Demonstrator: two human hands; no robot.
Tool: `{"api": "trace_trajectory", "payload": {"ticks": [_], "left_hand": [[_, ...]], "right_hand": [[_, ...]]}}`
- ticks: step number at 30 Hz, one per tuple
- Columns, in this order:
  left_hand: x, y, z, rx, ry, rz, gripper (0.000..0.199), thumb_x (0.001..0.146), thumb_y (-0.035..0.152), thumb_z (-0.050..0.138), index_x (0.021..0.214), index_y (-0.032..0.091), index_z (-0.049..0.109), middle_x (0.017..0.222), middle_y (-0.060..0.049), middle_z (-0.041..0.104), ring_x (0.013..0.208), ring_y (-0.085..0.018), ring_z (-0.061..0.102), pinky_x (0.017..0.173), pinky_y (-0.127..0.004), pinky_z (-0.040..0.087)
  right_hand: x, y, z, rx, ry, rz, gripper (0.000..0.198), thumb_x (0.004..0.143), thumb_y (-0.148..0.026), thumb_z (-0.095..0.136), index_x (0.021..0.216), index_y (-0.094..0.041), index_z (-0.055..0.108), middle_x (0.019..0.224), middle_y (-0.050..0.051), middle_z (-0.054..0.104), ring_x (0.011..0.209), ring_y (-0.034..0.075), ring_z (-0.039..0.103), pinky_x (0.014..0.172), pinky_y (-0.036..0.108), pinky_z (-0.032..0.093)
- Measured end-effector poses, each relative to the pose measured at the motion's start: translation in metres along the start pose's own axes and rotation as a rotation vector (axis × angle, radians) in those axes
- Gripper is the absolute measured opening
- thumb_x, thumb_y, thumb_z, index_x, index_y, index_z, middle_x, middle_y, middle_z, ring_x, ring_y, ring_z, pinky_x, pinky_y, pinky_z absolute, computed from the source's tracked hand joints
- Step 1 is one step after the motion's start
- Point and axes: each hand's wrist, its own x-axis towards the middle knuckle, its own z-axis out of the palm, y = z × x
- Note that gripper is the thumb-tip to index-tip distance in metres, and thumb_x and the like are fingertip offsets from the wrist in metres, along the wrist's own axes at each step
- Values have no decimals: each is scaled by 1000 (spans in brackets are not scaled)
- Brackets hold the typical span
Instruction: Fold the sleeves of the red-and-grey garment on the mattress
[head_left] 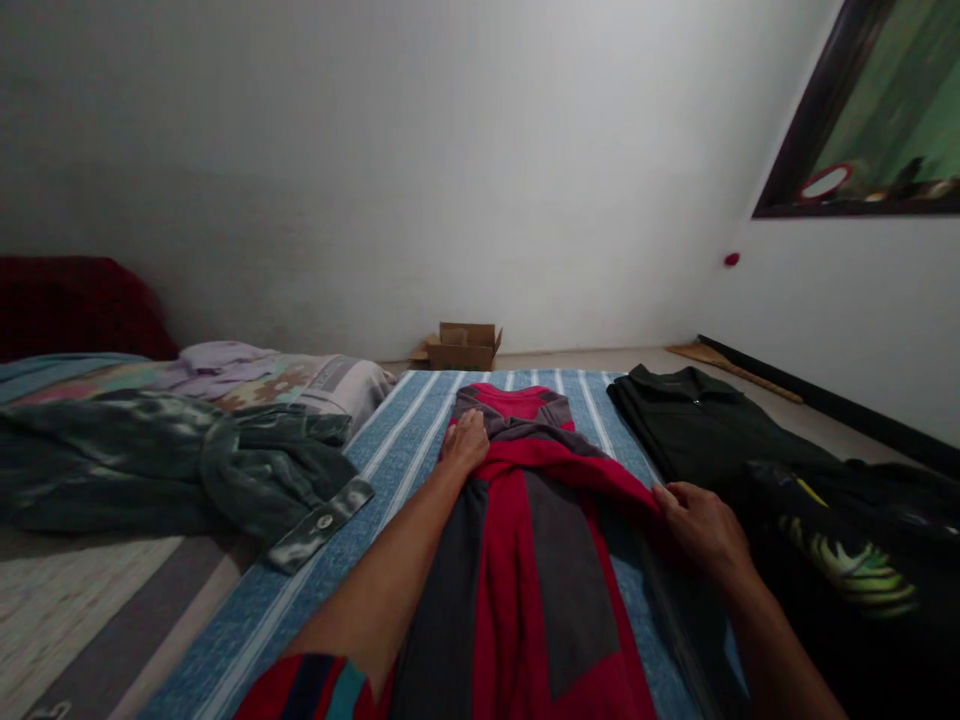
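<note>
Dark red fabric, perhaps a cushion or blanket point(71, 305), lies at the far left, and next to it there is a pale lilac folded cloth point(217, 358) on patterned bedding. In front of these a crumpled green tie-dye shirt with buttons point(195, 465) lies partly on the blue striped woven cloth point(390, 450) that covers the middle of the surface. On this cloth the red and grey shirt point(525, 530) is spread lengthwise, with its collar pointing away from the person. The left hand point(466, 440) lies flat and relaxed on the upper left part of the shirt, the fingers spread and gripping nothing, only pressing the fabric down. A small brown cardboard box point(461, 346) stands on the floor by the wall behind. The right hand point(701, 525) is at the right edge of the shirt and pinches the red sleeve fabric that is brought over the chest. To do this fold well, it seems best that the left hand presses firmly near the shoulder while the right hand lays the sleeve straight and smooth, without wrinkles. To the right a black shirt with collar point(697, 425) lies flat, touching a dark garment with a green print point(847, 565).
</note>
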Motion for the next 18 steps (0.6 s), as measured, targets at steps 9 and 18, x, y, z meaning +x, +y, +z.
{"api": "trace_trajectory", "payload": {"ticks": [9, 18], "left_hand": [[-5, 4, 19, 6, -19, -28, 42, 93, 22, 29, 133, 20, 41, 146, -8, 37, 137, -23, 26, 108, -43, 27], [-7, 1, 21, -21, -50, -39, 43, 95, 28, 26, 135, 20, 40, 149, -8, 32, 139, -21, 21, 110, -42, 24]], "right_hand": [[-6, 21, 14, 95, 46, 129, 38, 79, -47, 49, 93, -16, 66, 95, 15, 69, 89, 28, 66, 66, 32, 46], [-1, -9, 2, 970, 378, 50, 44, 58, -29, 64, 99, -11, 62, 86, 9, 69, 72, 20, 66, 60, 26, 53]]}}
